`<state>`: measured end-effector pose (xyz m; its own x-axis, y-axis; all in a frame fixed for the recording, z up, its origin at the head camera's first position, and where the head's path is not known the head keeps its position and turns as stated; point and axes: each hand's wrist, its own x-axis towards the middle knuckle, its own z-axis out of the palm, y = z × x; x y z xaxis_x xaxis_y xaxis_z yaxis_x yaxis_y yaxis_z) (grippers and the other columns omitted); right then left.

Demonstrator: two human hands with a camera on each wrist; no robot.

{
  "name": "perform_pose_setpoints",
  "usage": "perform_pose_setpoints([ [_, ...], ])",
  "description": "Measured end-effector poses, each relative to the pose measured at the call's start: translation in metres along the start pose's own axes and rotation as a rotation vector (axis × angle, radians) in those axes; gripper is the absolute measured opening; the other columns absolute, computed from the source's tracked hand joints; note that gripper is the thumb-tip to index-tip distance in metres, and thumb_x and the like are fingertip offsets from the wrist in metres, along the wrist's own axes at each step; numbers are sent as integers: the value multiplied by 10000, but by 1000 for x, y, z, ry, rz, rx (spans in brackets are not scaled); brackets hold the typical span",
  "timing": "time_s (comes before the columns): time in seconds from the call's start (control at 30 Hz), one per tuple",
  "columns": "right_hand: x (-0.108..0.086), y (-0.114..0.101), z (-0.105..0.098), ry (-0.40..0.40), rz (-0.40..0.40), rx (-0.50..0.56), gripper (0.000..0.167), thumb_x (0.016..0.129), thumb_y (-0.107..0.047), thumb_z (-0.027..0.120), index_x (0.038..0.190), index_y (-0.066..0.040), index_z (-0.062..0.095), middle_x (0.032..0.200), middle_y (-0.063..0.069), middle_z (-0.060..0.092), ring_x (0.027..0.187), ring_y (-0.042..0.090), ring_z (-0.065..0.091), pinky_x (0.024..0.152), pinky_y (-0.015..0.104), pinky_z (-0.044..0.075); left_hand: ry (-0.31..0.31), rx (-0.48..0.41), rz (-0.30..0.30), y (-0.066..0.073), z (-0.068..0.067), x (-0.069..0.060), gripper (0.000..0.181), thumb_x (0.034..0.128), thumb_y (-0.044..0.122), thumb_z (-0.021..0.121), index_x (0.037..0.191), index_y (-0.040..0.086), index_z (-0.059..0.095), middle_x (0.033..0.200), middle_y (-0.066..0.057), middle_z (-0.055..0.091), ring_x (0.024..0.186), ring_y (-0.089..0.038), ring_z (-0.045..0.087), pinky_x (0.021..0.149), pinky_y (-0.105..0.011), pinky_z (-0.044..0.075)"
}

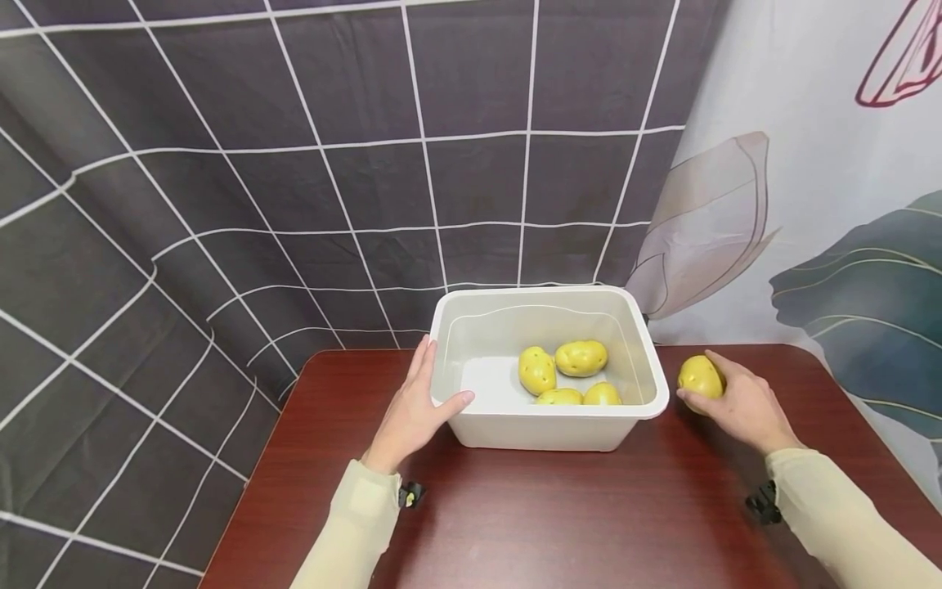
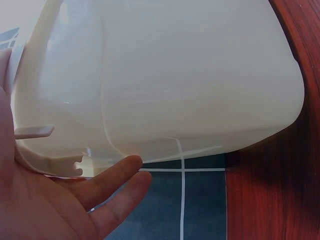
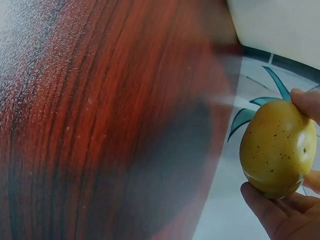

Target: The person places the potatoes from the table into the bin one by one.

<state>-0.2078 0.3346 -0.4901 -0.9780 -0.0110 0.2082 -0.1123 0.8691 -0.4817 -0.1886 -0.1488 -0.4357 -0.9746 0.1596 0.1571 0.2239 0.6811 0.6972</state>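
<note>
A white plastic bin [image 1: 540,433] stands on the table with several yellow potatoes [image 1: 581,358] lying inside, mostly toward its right half. My left hand [image 1: 415,409] grips the bin's left side, thumb over the rim near the front corner and fingers along the outside. In the left wrist view two fingers [image 2: 117,182] show against the bin's outer wall [image 2: 200,75]. To the right of the bin, my right hand [image 1: 743,405] holds a single potato [image 1: 701,376] between thumb and fingers. The right wrist view shows this speckled potato [image 3: 277,147] held off the table.
The dark red wooden table [image 1: 589,515] runs under everything. Behind the bin hangs a dark grid-patterned curtain [image 1: 471,180], which also covers the left side. A pale curtain with leaf prints [image 1: 824,245] hangs at the right, close to the table's far right corner.
</note>
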Motion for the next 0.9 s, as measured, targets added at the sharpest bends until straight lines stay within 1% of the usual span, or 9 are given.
perform_pose_setpoints([
  [0.1,0,-1,-2,6,-4,-4,909,842,-469,787,1445,104,421,1320,372,501,1015,497,543,761,599,469,2,0,5,0,0,0,1012,880,568,700,1621,118,179,1684,47,92,1445,-300,359,1113,-543,354],
  [0.23,-1,-6,-5,12,0,-6,911,842,-469,787,1448,101,417,1333,370,495,1033,497,541,777,618,475,-4,14,-1,-2,1,1,1013,881,596,682,1624,132,172,1684,69,80,1449,-281,352,1121,-528,350],
  [0.33,-1,-10,-7,21,-12,-1,912,842,-467,788,1457,93,413,1343,366,494,1045,497,543,789,629,476,-8,17,-9,-2,1,2,1013,880,613,673,1625,149,168,1680,95,77,1450,-265,349,1127,-516,346],
  [0.5,-1,-15,-11,51,-55,-1,865,830,-432,808,1425,83,448,1300,336,521,992,468,553,747,591,475,-7,13,-5,-3,1,2,1009,881,613,671,1624,146,174,1680,86,87,1445,-277,357,1124,-525,347],
  [0.67,-2,-20,-16,65,-69,-4,826,819,-400,827,1403,64,472,1262,308,545,950,440,560,718,553,470,0,14,5,-3,1,2,1009,884,613,668,1623,130,178,1684,63,91,1450,-283,351,1125,-529,344],
  [0.77,-3,-23,-19,72,-75,-5,832,818,-394,828,1412,65,469,1269,322,544,966,461,561,721,566,465,4,14,18,-2,1,1,1012,885,606,671,1620,112,181,1685,41,97,1448,-300,354,1119,-539,347],
  [0.9,-3,-27,-24,81,-86,-3,852,820,-398,825,1429,71,457,1287,344,534,999,486,557,732,580,459,-3,15,8,-2,1,1,1014,883,613,670,1622,125,177,1684,65,86,1448,-289,355,1122,-531,347],
])
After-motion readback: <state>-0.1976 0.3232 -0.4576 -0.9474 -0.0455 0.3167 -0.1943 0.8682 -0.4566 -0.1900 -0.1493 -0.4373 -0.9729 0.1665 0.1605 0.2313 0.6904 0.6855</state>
